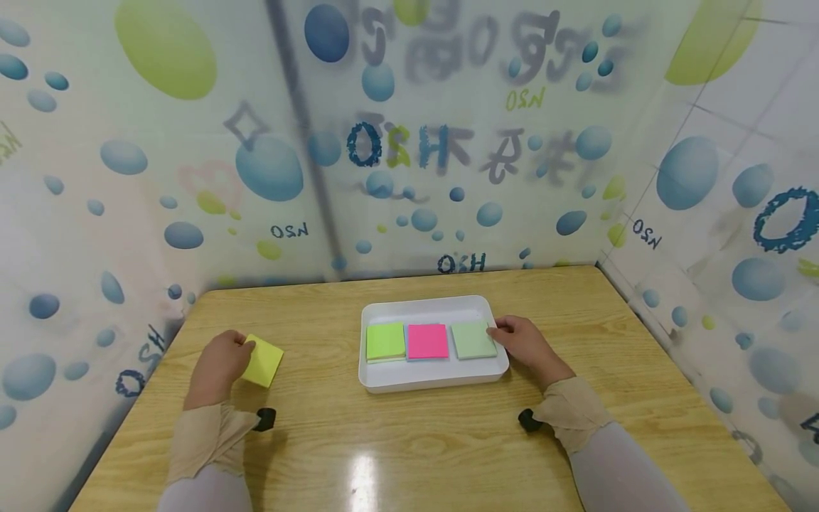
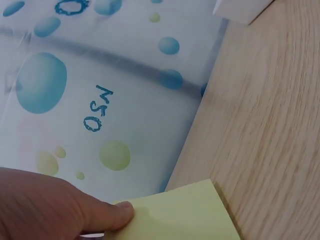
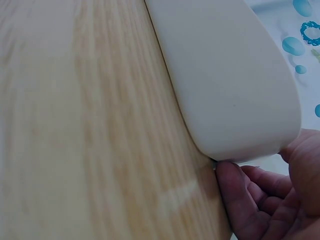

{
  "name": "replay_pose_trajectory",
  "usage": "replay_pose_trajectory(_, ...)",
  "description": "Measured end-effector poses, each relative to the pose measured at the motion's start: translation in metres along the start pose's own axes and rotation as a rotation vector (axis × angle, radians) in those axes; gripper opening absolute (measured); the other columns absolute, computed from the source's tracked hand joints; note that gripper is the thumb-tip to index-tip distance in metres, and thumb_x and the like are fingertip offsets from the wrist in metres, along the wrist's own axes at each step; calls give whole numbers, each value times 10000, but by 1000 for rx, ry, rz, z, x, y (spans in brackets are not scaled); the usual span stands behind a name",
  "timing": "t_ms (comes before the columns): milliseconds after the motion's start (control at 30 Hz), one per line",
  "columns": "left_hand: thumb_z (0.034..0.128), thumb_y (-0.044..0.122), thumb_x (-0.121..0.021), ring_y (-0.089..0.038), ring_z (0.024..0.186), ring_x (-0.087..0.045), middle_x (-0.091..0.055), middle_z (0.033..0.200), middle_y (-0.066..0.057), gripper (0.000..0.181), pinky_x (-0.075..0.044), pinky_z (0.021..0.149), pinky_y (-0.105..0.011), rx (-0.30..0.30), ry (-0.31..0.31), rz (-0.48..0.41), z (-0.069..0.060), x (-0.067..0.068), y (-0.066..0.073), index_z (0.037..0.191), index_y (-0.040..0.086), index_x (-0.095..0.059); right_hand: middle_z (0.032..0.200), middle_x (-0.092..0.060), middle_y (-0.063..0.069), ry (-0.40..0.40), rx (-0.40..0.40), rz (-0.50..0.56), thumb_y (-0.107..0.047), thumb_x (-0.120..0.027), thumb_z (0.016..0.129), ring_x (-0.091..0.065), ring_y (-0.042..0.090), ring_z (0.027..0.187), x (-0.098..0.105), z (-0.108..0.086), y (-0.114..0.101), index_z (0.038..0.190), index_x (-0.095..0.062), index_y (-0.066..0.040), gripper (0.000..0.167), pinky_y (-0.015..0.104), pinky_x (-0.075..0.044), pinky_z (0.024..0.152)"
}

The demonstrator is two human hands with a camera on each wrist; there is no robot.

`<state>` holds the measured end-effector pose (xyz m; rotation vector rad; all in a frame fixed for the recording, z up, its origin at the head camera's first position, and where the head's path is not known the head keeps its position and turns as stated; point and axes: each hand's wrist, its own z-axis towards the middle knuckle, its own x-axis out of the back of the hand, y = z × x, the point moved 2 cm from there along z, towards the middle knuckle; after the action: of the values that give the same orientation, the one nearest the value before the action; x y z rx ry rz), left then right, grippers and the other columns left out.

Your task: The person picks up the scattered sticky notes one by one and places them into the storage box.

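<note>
A yellow sticky note pad (image 1: 264, 361) is pinched by my left hand (image 1: 220, 363) over the left part of the table. The left wrist view shows the thumb lying on top of that yellow pad (image 2: 180, 212); the fingers beneath are mostly hidden. My right hand (image 1: 527, 345) grips the right end of a white tray (image 1: 435, 384), its thumb over the rim and its fingers curled outside the wall. Inside the tray lie a lime green pad (image 1: 385, 342), a pink pad (image 1: 428, 341) with a bluish edge under it, and a pale green pad (image 1: 473, 340) near the thumb.
The wooden table (image 1: 409, 441) reaches a patterned wall sheet (image 1: 409, 213) at the back. Similar sheets stand along both sides. A small black object (image 1: 265, 419) sits at the left wrist, and another black object (image 1: 529, 420) at the right.
</note>
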<state>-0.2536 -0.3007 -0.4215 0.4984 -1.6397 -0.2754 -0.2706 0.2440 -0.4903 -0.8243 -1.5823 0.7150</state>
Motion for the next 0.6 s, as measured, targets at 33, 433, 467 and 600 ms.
replay_pose_trajectory(33,1077,208,-452,-448,1020,-634,-586,1275,-389,451,-531,826,-523,1,7,-5,-1,0,2,1311,-173,-517,1295,-661,201,5,4,-2,-317,-602,1039,-613,301,1125,0,0,0,1363,-618,6,458,410,-529,944)
replay_pose_trajectory(433,1072,247,-465,-487,1192,-581,-541,1387,-366,499,-523,930,-548,5,20,-151,-2,-7,30,1390,-137,-495,1344,-647,216,2,15,1,-313,-600,1043,-614,323,1194,-1,1,1,1394,-596,18,482,460,-525,1006)
replay_pose_trajectory(467,1071,251,-470,-487,1207,-572,-537,1394,-364,508,-517,945,-554,2,16,-172,-2,-8,32,1401,-134,-491,1353,-641,217,0,13,4,-316,-600,1043,-611,324,1202,-1,1,2,1397,-592,18,487,465,-523,1014)
replay_pose_trajectory(600,1066,269,-484,-434,1152,-609,-535,1406,-341,539,-541,901,-502,-6,10,-253,-4,-9,42,1443,-117,-471,1358,-639,215,3,8,7,-321,-606,1041,-608,324,1204,-1,1,2,1397,-593,15,490,470,-519,1021)
